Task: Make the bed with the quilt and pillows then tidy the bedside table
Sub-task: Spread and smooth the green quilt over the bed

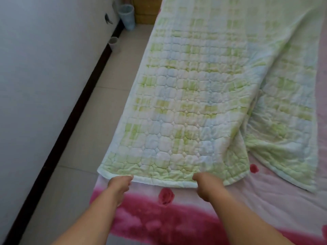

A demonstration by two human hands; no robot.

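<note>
Both forearms (99,209) are bare up to the frame's lower edge; the left hand (120,183) and right hand (203,187) are likewise uncovered.

1. Home bedroom.
2. Bed (265,200) with pink rose sheet (168,220) under left grip (122,182) and right grip (203,184); green checked quilt (185,103) runs ahead of them.
3. Tiled floor (99,110), white wall (44,68): left of left grip.
4. Blue bin (126,16), wooden cabinet (145,9): far ahead.

Pink-sheeted bed (185,218) under green quilt (185,103)
</note>
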